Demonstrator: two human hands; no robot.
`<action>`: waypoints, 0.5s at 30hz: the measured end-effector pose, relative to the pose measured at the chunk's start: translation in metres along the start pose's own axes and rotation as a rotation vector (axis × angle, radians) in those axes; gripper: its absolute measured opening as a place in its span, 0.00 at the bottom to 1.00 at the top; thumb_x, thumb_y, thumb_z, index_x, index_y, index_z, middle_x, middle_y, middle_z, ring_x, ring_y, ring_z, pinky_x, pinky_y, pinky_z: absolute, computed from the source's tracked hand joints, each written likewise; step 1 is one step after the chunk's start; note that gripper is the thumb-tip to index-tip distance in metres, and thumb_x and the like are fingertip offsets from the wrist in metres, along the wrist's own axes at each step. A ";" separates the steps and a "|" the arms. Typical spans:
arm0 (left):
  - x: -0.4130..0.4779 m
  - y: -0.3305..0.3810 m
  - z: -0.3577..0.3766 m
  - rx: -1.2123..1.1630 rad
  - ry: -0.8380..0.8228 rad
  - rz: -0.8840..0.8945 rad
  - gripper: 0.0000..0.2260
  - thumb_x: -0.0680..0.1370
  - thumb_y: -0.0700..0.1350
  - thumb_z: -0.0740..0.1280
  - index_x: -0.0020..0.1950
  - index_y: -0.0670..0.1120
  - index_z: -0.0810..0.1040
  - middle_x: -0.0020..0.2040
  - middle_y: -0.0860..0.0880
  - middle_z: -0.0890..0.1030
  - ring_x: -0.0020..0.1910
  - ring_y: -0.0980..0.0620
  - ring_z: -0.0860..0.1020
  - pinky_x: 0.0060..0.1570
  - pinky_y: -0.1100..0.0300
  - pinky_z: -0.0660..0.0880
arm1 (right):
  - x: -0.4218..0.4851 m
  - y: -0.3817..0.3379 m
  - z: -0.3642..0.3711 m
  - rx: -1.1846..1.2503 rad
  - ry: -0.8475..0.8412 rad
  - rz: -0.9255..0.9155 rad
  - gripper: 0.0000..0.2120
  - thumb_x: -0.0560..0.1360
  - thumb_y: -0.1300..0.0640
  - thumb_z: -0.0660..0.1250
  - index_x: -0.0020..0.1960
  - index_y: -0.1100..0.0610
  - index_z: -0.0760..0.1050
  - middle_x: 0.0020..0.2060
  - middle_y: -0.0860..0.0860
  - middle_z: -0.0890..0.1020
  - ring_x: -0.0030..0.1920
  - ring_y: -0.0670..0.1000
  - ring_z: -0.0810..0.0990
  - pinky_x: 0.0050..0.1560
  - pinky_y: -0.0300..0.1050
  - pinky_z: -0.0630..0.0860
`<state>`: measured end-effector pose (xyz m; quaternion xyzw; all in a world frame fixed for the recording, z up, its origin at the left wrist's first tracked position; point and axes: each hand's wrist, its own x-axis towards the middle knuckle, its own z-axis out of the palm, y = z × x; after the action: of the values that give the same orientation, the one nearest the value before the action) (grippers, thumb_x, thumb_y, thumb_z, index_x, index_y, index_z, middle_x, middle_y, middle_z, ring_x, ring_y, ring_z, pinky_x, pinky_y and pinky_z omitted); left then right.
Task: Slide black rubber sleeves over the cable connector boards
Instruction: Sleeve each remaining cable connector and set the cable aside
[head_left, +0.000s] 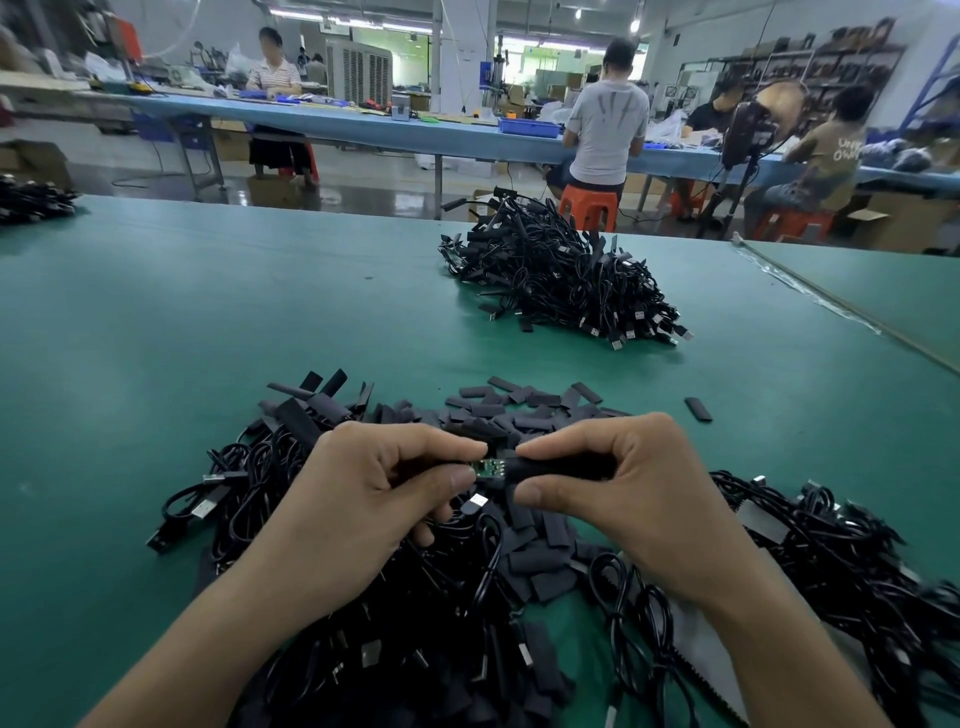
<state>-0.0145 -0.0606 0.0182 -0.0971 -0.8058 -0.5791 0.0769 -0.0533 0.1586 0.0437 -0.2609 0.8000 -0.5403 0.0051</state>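
From the head view, both forearms reach in with knuckles up, the left hand (363, 493) pinching the green connector board (488, 466) between thumb and forefinger while the right hand (618, 488) pinches the black rubber sleeve (550, 467) partly over the board's right end, between the two hands.

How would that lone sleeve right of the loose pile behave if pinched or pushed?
The lone sleeve lies flat, so it would probably slide, not roll. It looks thin and small, likely very light. Sleeves in the pile lie bent and creased, so it probably flexes and collapses under a pinch.
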 end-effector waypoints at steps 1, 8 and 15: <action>0.000 0.000 0.000 -0.002 0.002 0.001 0.10 0.71 0.56 0.70 0.51 0.64 0.85 0.35 0.48 0.84 0.31 0.51 0.82 0.34 0.60 0.80 | 0.000 -0.001 -0.001 0.031 -0.025 0.013 0.13 0.61 0.49 0.78 0.45 0.48 0.85 0.40 0.42 0.86 0.42 0.42 0.85 0.45 0.31 0.78; -0.001 0.003 0.001 -0.008 -0.006 0.018 0.11 0.76 0.43 0.71 0.50 0.61 0.85 0.34 0.49 0.84 0.32 0.56 0.81 0.32 0.66 0.76 | 0.000 0.001 -0.002 0.060 -0.048 0.064 0.12 0.61 0.47 0.78 0.44 0.47 0.86 0.37 0.45 0.86 0.39 0.43 0.85 0.41 0.31 0.77; -0.002 0.005 0.005 -0.021 0.040 0.029 0.09 0.71 0.54 0.70 0.49 0.61 0.85 0.33 0.50 0.84 0.30 0.58 0.81 0.30 0.68 0.75 | 0.000 0.003 -0.001 0.116 -0.088 0.069 0.14 0.61 0.50 0.80 0.46 0.48 0.86 0.37 0.49 0.87 0.39 0.48 0.86 0.41 0.35 0.79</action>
<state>-0.0113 -0.0548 0.0210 -0.0979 -0.7965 -0.5881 0.1004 -0.0547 0.1605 0.0419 -0.2560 0.7749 -0.5732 0.0739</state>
